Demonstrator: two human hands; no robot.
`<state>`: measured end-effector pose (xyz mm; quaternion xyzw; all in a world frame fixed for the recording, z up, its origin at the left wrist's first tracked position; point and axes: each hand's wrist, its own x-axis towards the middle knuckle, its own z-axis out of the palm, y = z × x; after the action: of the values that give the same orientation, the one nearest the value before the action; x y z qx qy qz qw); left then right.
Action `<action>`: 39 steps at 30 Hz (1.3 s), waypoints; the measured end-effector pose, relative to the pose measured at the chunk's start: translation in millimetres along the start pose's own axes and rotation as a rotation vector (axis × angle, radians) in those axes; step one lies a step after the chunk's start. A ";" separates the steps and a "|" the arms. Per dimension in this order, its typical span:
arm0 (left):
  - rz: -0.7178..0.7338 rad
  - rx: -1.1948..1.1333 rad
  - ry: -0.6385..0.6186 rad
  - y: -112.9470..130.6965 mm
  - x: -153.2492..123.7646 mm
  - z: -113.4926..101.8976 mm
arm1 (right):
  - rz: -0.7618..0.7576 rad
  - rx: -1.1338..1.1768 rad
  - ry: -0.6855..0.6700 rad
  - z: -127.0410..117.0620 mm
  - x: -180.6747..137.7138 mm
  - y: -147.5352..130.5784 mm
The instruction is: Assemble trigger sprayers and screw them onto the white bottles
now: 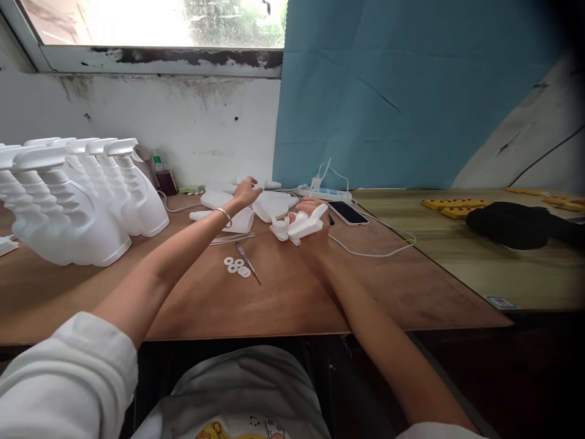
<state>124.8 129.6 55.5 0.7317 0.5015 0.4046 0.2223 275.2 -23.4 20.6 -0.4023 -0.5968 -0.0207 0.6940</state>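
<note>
My left hand (247, 191) reaches over a heap of white plastic bottles (273, 206) lying near the wall. Its thumb and fingers look apart, and whether they touch a bottle is hard to make out. In my right hand (320, 225) are white plastic parts that look like a spray trigger head (307, 225), gripped in front of the palm; the fingers are partly hidden behind them. Between my forearms, several flat white washers (233, 268) lie beside a thin screwdriver (248, 263) with a clear handle.
Several white spray bottles (86, 213) stand upright at the left. A dark bottle with a green cap (164, 175) is behind them. Right of my hand lie a phone (348, 213), a white cable and a power strip (325, 194). Yellow pieces (454, 207) and a black object (507, 224) sit farther right.
</note>
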 end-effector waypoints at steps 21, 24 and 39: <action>0.057 -0.562 -0.523 -36.6 -150.4 -103.1 | -0.504 -0.738 -0.525 90.4 -55.6 -61.5; -0.049 -0.630 -0.468 -46.8 -148.3 -103.7 | -0.518 -0.648 -0.550 90.5 -57.4 -65.3; -0.041 -0.621 -0.455 -53.7 -153.5 -92.6 | -0.554 -0.696 -0.607 88.8 -62.2 -56.5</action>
<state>-6.5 3.3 12.7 0.6906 0.3074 0.3600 0.5468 156.5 -37.8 -5.0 -0.4238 -0.8122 -0.2824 0.2847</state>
